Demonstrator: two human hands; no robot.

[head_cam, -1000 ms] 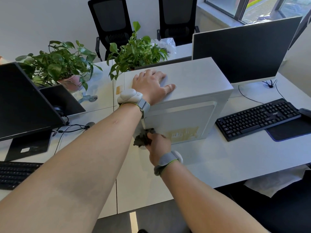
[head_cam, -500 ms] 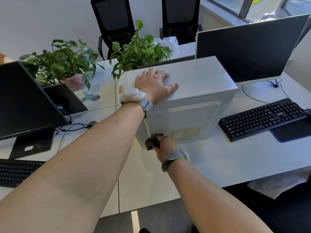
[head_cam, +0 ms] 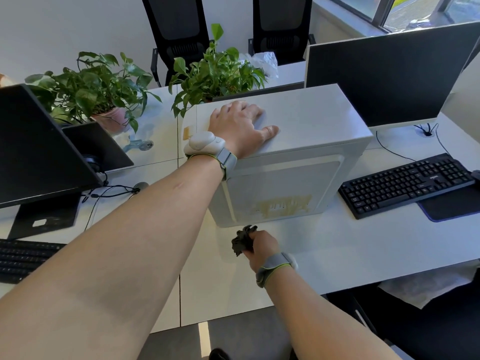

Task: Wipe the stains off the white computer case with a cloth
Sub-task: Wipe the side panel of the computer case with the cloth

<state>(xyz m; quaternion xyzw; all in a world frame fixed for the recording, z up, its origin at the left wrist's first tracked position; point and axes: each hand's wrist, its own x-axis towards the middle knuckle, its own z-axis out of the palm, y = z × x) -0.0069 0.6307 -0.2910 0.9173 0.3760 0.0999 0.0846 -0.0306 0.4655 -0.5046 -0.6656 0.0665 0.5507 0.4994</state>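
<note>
- The left arm reaches long across the white desk from about 7 o'clock, and the left hand lies palm down on top of the white computer case, fingers loosely spread and flat, thumb pointing toward 3 o'clock near the top's front edge
- The case stands upright mid-desk, its side panel facing me, with a yellowish stain low on that panel
- The right arm comes in from 5 o'clock; the right hand is curled in a fist round a dark crumpled cloth, which sticks out at the hand's 10 o'clock
- Cloth and fist sit just below the case's bottom front corner, near it but apart from the panel; the stain lies at the hand's 1 o'clock
- Bare desk runs from the fist toward 3 o'clock; a black keyboard lies beyond the case's right end, a dark monitor behind it
</note>
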